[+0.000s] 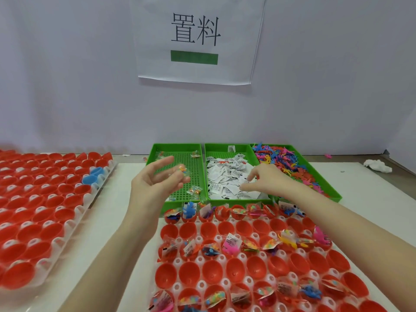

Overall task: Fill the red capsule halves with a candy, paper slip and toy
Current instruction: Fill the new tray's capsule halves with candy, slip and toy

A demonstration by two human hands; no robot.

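1. Far to the left on the table (135,221) stood a spare tray of red capsule halves (45,199), all of them bare as far as I could see, with one blue half (93,175) sitting among them near its right edge.
2. The left hand (155,183) hovered over the first green tray (177,172), which held only a few sweets. Its fingers were loosely curled, and a wrapped candy (182,171) was pinched at the fingertips; the motion blurred it somewhat.
3. The middle green tray (229,174) was heaped with paper slips (225,179). The right hand (267,179) was down in that pile, fingers bent and touching the slips. Whether it had actually caught one I could not tell.
4. The right-hand green tray (292,170) lay full of small coloured toys (276,158), untouched by either hand.
5. In front of the person was the working tray of red halves (258,262). The far row, a middle row and the nearest row already carried candy, slip and toy. The rows between them sat hollow.
6. By my reckoning the job was about half done on this tray, with the whole left tray still to come.
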